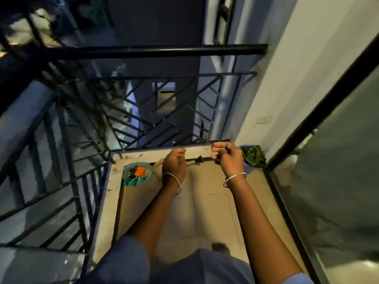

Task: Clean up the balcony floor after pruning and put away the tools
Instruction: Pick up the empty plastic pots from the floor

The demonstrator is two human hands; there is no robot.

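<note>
Between left hand (174,161) and right hand (230,158), a dark stem (200,159) blurs.

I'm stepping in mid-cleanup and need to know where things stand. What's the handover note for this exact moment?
Left hand: raised, fingers curled; unclear whether it holds anything.
Right hand: raised, fingertips close together; also unclear. A thin dark line runs between the hands, perhaps a stem.
Teal basin holding orange and teal tools sits in the far left corner; green cuttings are piled in the far right corner.
Done: cuttings gathered; floor looks mostly bare.
Left: put the tools away and remove the cuttings.
</note>
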